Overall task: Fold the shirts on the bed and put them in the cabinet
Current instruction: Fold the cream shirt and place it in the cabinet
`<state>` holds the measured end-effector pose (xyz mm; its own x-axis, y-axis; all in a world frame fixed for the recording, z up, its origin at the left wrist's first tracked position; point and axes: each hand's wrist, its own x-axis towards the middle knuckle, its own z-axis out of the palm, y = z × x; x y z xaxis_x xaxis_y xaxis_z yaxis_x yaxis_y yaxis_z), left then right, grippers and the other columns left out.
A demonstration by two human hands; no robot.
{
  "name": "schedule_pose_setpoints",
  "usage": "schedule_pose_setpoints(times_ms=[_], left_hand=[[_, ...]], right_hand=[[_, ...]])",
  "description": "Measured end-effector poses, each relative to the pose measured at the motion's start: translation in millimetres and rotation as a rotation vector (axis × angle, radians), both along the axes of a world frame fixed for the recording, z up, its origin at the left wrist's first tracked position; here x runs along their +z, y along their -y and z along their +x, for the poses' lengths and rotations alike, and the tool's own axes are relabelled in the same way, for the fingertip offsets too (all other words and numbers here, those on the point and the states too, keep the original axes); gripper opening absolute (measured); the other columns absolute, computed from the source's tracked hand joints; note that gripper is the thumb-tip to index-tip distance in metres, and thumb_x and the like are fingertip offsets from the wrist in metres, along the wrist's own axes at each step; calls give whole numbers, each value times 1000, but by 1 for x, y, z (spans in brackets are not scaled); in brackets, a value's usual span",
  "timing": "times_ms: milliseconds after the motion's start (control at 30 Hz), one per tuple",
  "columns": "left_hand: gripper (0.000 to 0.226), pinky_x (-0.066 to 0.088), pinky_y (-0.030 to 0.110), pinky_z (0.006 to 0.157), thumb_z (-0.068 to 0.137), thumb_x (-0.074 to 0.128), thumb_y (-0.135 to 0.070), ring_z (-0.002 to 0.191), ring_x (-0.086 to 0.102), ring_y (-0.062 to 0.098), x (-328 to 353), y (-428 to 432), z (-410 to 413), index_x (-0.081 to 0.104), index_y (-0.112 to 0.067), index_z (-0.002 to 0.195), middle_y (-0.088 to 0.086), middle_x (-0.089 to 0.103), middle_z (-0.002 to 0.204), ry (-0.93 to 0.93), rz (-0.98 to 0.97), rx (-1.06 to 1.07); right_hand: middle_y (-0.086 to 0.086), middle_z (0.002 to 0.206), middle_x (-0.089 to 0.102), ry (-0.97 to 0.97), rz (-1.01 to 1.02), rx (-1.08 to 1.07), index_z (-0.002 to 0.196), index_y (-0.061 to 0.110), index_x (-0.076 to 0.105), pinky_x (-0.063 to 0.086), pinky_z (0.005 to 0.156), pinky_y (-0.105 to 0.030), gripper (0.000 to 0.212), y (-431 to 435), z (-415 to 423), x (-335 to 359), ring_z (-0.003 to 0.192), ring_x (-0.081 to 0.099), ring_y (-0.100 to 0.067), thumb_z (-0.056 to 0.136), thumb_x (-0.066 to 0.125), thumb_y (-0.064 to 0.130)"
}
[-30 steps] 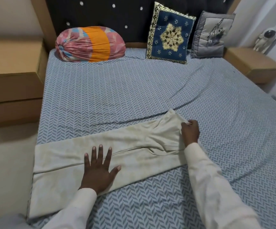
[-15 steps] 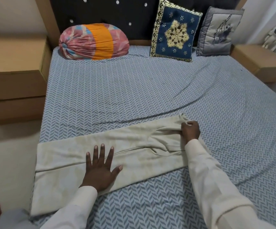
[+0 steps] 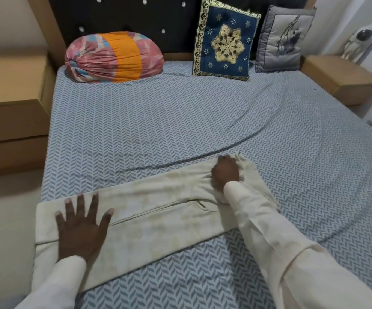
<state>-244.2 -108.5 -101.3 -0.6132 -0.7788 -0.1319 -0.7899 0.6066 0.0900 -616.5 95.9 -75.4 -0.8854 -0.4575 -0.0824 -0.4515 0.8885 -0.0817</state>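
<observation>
A cream shirt (image 3: 158,210) lies folded into a long band across the near part of the bed (image 3: 158,126), its left end hanging over the bed's left edge. My left hand (image 3: 81,226) presses flat on the shirt's left part with fingers spread. My right hand (image 3: 226,171) is curled on the bunched cloth at the shirt's right end and grips it. No cabinet for the shirts can be told in this view.
At the headboard stand a pink and orange bolster (image 3: 113,58), a blue embroidered cushion (image 3: 224,40) and a grey cushion (image 3: 282,39). Wooden bedside units flank the bed, left (image 3: 11,103) and right (image 3: 341,79). A small white figure (image 3: 356,43) stands at the far right.
My right hand has shifted left over the shirt's right end, bunching the cloth under it. My left hand has slid left along the shirt, staying flat.
</observation>
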Motion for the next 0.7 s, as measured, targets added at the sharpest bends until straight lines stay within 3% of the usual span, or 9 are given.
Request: schedule_pose_setpoints(times_ms=[167, 367, 467, 567, 633, 700], left_hand=[[81, 9, 61, 114, 88, 20, -70, 143, 20, 48, -4, -1, 6, 30, -22, 153, 25, 27, 155, -25, -66, -2], [84, 1, 59, 115, 85, 16, -79, 145, 12, 46, -3, 0, 5, 24, -31, 154, 25, 21, 157, -19, -71, 90], [87, -1, 56, 116, 81, 8, -84, 147, 5, 41, 1, 0, 6, 13, -38, 155, 19, 13, 161, -4, -38, 106], [88, -4, 55, 117, 79, 2, -86, 149, -3, 38, 9, 7, 9, 1, -40, 154, 13, 1, 164, 55, 31, 85], [87, -2, 56, 116, 83, 2, -81, 148, 2, 39, 14, 5, 10, 9, -34, 156, 15, 6, 163, 49, 18, 46], [82, 4, 59, 115, 89, 11, -70, 145, 18, 44, 17, -12, 11, 30, -21, 153, 23, 25, 157, -24, -47, -37]], right_hand=[[-14, 141, 39, 48, 58, -249, 137, 6, 42, 36, 101, -41, 50, -30, -38, -4, 124, 38, -37, 91, 46, 26], [-7, 160, 15, 215, 54, -321, 153, 14, 22, 26, 110, -46, 72, -28, -54, -7, 137, 22, -39, 90, 43, 43], [-11, 148, 36, 380, 44, -197, 138, 14, 46, 33, 107, -46, 64, -43, -72, 14, 135, 34, -37, 79, 56, 38], [-18, 145, 46, 405, -329, -248, 144, 11, 42, 37, 105, -32, 61, -75, -56, 46, 131, 47, -32, 86, 63, 13], [-16, 132, 60, 242, -508, -354, 128, 10, 59, 40, 97, -29, 41, -110, -35, 48, 122, 56, -31, 87, 59, 9], [-17, 115, 67, 160, -513, -486, 102, 13, 68, 44, 84, -31, 28, -149, -12, 39, 108, 62, -33, 79, 58, 25]])
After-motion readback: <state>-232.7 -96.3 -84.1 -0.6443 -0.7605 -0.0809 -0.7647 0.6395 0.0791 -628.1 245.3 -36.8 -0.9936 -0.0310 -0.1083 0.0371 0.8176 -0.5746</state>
